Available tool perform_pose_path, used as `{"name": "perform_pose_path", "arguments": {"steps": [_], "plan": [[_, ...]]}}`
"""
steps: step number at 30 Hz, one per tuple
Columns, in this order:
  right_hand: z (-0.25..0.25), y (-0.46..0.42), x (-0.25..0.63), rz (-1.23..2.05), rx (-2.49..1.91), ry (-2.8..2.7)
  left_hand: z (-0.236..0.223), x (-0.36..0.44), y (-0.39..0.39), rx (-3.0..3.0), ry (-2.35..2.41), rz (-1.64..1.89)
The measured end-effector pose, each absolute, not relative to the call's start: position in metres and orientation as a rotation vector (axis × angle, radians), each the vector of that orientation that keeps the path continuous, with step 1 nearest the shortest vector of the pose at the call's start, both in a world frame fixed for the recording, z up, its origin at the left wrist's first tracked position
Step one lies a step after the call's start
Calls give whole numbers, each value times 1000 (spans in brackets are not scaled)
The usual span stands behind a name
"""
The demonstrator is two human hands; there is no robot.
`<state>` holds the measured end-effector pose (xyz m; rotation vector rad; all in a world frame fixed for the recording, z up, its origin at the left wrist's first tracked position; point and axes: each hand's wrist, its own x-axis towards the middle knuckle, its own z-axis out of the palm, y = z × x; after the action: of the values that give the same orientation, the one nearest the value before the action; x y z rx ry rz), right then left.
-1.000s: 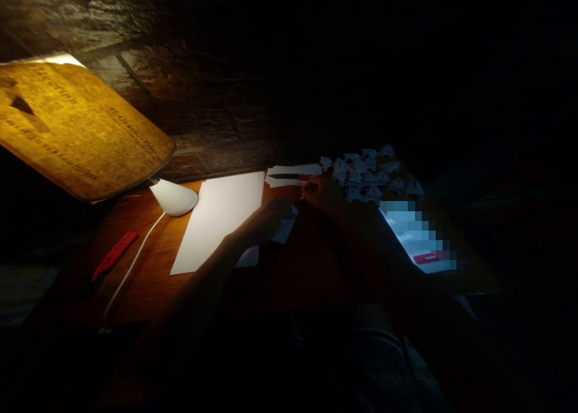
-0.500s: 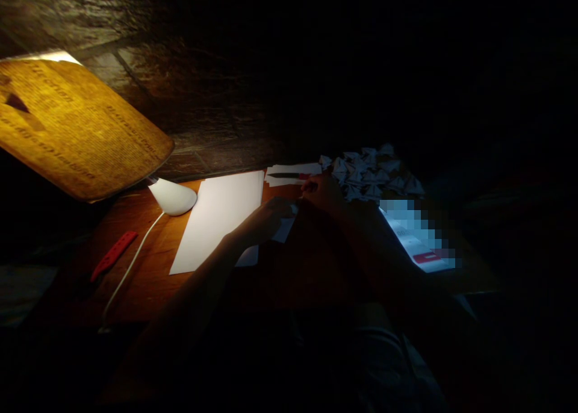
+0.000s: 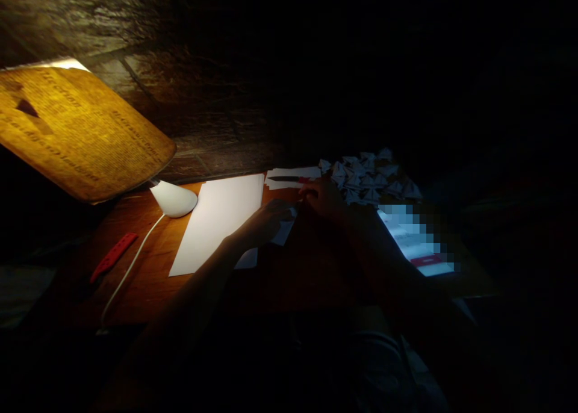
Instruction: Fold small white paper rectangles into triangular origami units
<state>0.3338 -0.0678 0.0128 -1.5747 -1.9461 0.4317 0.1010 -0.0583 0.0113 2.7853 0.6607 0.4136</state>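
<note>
My left hand (image 3: 273, 216) is closed at a small white piece of paper (image 3: 282, 233), whose lower part shows below the fingers. Just to its right, my right hand (image 3: 318, 195) has its fingers curled together near the paper's upper corner. It is too dark to make out what those fingertips hold. Beyond the hands lies a knife (image 3: 283, 179) with a dark blade and red handle, on a stack of small white papers (image 3: 276, 185). Under my left wrist are large white sheets (image 3: 221, 214).
A lamp with a printed shade (image 3: 85, 136) and white base (image 3: 174, 199) stands at the left, its cord (image 3: 130, 265) running forward. A red box-cutter-like tool (image 3: 112, 256) lies nearby. Several folded paper pieces (image 3: 361, 175) and a lit screen (image 3: 406, 241) are at the right.
The view has shifted slightly. My right hand's fingers have moved a little, staying close to the left hand. The paper remains at my left hand.
</note>
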Motion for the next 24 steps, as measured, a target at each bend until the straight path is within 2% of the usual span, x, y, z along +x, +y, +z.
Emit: {"name": "perform_pose_path", "arguments": {"steps": [10, 24], "plan": [[43, -121, 302, 286, -1870, -2235, 13, 105, -57, 2846, 712, 343], [53, -127, 306, 265, -1949, -2364, 19, 99, -64, 2907, 848, 224]]}}
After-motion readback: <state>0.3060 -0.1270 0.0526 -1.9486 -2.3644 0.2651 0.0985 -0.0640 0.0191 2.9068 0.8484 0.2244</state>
